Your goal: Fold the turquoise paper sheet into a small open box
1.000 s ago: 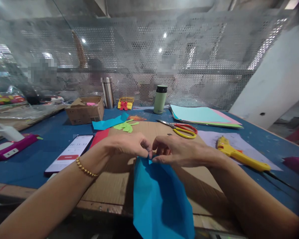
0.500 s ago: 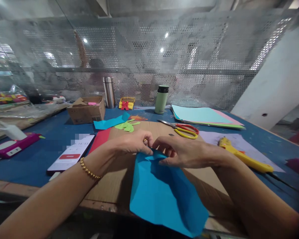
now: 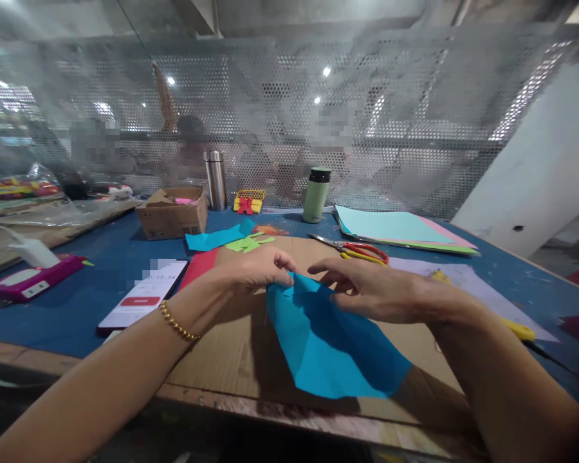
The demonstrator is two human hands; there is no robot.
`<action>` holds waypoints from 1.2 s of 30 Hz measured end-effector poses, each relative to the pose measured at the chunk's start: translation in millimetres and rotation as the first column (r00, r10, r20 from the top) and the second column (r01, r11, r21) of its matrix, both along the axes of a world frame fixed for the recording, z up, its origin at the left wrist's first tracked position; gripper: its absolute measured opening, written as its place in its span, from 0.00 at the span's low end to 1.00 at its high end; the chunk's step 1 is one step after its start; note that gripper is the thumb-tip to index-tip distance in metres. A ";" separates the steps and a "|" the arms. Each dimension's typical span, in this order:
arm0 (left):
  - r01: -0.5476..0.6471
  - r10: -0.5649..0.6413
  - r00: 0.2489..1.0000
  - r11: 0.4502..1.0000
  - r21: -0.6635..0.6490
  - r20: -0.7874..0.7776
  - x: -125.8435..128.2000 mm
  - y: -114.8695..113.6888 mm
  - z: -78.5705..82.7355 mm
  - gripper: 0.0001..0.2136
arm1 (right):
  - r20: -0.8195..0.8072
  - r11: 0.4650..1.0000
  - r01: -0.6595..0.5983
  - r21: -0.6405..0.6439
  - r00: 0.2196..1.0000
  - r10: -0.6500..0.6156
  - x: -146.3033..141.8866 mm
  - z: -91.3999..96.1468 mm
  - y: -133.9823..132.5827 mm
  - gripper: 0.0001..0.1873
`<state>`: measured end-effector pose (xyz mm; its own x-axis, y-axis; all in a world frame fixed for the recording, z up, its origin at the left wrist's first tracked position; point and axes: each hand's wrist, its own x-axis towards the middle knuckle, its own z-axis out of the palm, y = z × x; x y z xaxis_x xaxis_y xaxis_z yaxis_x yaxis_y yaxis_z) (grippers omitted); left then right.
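A creased sheet of blue paper (image 3: pixel 335 360) slants over the cardboard, its upper end raised between my hands. My left hand (image 3: pixel 263 270), with a gold bead bracelet on the wrist, pinches the paper's top left corner between thumb and fingers. At the top right edge, my right hand (image 3: pixel 367 289) has its fingers apart and curved above the sheet. Its thumb lies at the paper's surface; whether it presses there I cannot tell. Red-and-yellow-handled scissors (image 3: pixel 354 249) lie just beyond the right hand. Green paper cut-outs (image 3: pixel 248 242) lie beyond the left hand.
Cardboard (image 3: pixel 222 354) covers the near table. Left are a phone (image 3: pixel 142 296), a purple power strip (image 3: pixel 33 280) and red paper (image 3: pixel 200 265). A box (image 3: pixel 174 215), steel flask (image 3: pixel 215 183) and green bottle (image 3: pixel 317 196) stand behind. Right are stacked coloured sheets (image 3: pixel 395 225) and a yellow glue gun (image 3: pixel 518 330).
The blue paper's lower end has swung up and away from me, onto the cardboard. My right hand's fingers have spread and moved slightly right, while the left keeps its pinch.
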<state>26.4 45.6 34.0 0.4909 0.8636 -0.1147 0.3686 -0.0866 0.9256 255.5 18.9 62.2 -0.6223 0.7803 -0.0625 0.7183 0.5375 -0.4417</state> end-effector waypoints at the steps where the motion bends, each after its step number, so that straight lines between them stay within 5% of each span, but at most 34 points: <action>1: -0.007 0.008 1.000 1.000 -0.019 0.013 0.5 -0.4 -0.2 0.10 | 0.011 1.000 0.015 -0.011 1.000 -0.015 -0.3 -0.5 1.1 0.30; 13: 0.103 -0.105 0.991 0.994 -0.030 -0.088 -4.0 -0.1 -3.1 0.17 | 0.085 0.996 0.057 0.070 0.994 -0.062 -11.6 3.6 -2.7 0.23; 20: 0.074 -0.075 0.992 0.997 -0.016 -0.100 -6.2 2.0 0.1 0.16 | -0.023 0.998 -0.004 -0.068 1.000 0.002 3.7 8.3 6.8 0.20; 24: 0.063 -0.064 0.995 0.998 -0.018 -0.080 -7.8 0.9 2.2 0.15 | 0.055 0.994 -0.083 0.072 0.995 0.079 2.6 6.0 9.1 0.17; 30: 0.099 -0.101 0.994 0.994 -0.050 -0.032 -5.4 -5.8 7.7 0.10 | 0.110 0.966 -0.014 0.258 0.994 -0.015 -17.1 6.1 -0.2 0.12; 36: 0.125 -0.127 0.992 0.990 -0.072 -0.019 -7.3 -6.1 6.4 0.10 | 0.091 0.981 -0.012 0.195 0.996 -0.006 -14.4 0.5 6.1 0.14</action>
<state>19.1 39.6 40.3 0.5916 0.7844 -0.1864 0.3808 -0.0681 0.9222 241.1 25.0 62.7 -0.6234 0.7811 0.0350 0.7487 0.6093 -0.2611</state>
